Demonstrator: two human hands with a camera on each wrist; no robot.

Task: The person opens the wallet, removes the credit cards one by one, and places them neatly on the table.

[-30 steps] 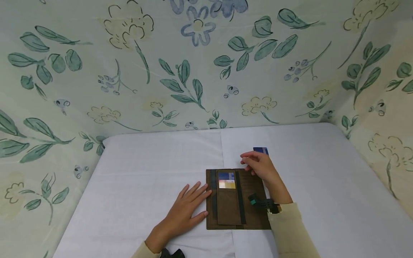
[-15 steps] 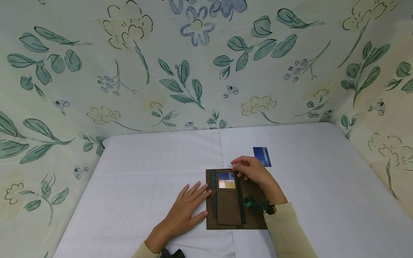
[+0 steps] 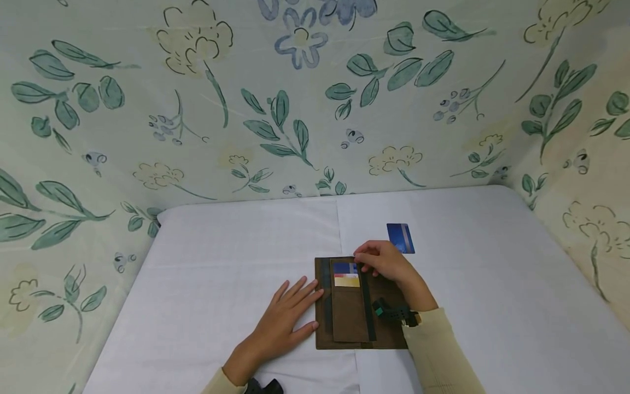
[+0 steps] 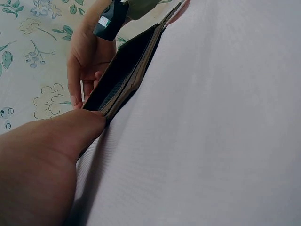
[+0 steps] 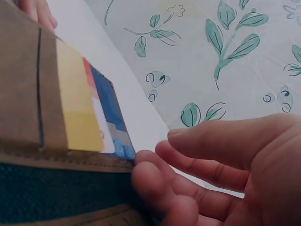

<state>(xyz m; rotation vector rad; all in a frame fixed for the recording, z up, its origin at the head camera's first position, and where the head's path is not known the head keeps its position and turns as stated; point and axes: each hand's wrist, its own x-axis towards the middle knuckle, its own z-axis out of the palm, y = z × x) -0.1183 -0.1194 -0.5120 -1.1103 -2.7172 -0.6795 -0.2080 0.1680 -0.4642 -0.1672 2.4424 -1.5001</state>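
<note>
A brown wallet (image 3: pixel 349 328) lies spread on the white cloth. In its inner flap's slots sit a yellow card (image 5: pixel 77 99), a white-and-red card (image 5: pixel 100 120) and a blue card (image 5: pixel 109 101), overlapping. My left hand (image 3: pixel 281 323) rests with spread fingers at the wallet's left edge; in the left wrist view its thumb (image 4: pixel 70 127) touches the edge. Over the flap's top right corner, my right hand (image 3: pixel 386 262) has loosely bent fingers, thumb apart, nothing visible between them. In the right wrist view its fingertips are beside the blue card's corner; contact is unclear.
A loose blue card (image 3: pixel 401 238) lies on the white cloth (image 3: pixel 236 246) beyond the wallet, behind my right hand. Floral fabric (image 3: pixel 275 120) rises along the back and sides. A black wrist device (image 3: pixel 394 311) hangs over the wallet's right half.
My right hand has moved left from beside the loose blue card to the flap's top corner, uncovering that card. It barely moves in the last half second. My left hand stays put.
</note>
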